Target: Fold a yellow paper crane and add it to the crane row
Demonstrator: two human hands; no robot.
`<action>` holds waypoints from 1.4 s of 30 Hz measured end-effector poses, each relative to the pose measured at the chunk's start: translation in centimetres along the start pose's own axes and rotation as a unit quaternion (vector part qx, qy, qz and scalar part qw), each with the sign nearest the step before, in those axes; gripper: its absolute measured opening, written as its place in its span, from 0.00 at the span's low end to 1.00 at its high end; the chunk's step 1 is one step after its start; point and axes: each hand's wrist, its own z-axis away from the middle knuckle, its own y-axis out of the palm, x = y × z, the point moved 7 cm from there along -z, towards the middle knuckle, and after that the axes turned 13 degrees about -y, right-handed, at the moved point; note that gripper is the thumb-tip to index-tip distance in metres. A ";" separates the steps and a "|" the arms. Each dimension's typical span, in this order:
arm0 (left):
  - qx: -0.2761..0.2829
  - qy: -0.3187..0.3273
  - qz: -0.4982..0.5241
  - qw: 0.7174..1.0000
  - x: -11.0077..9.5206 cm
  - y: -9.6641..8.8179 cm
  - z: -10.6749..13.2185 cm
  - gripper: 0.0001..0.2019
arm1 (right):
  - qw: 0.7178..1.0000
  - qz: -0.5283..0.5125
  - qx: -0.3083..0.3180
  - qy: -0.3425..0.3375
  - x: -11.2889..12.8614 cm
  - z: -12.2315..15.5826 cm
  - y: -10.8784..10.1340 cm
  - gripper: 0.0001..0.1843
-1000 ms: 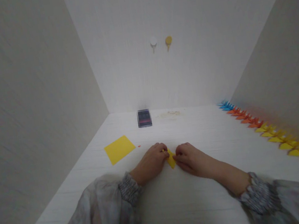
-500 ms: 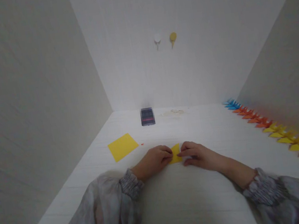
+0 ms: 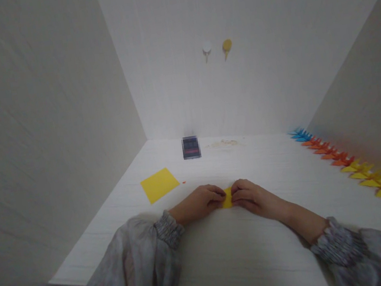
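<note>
Between my hands, low over the white table, is a small folded piece of yellow paper (image 3: 228,198). My left hand (image 3: 206,201) pinches its left side with closed fingers. At its right side the fingers of my right hand (image 3: 252,197) are closed on the paper too. My fingertips cover both ends, so only a narrow middle strip shows and the exact fold cannot be made out.
A yellow sheet (image 3: 160,185) lies to the left, with a tiny orange scrap (image 3: 184,182) beside it. A dark blurred device (image 3: 190,147) stands near the back wall. Along the right wall runs a row of blue, orange and yellow origami figures (image 3: 367,178). Two hooks (image 3: 226,45) are on the wall.
My right fingers have closed in on the paper's right side, and less of the yellow shows between my hands. The view has shifted slightly.
</note>
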 end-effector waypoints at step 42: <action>-0.027 -0.062 0.087 0.994 1.7 0.0 -0.5 0.08 | 0.994 0.065 -0.031 0.080 -3.1 -0.9 2.2 0.04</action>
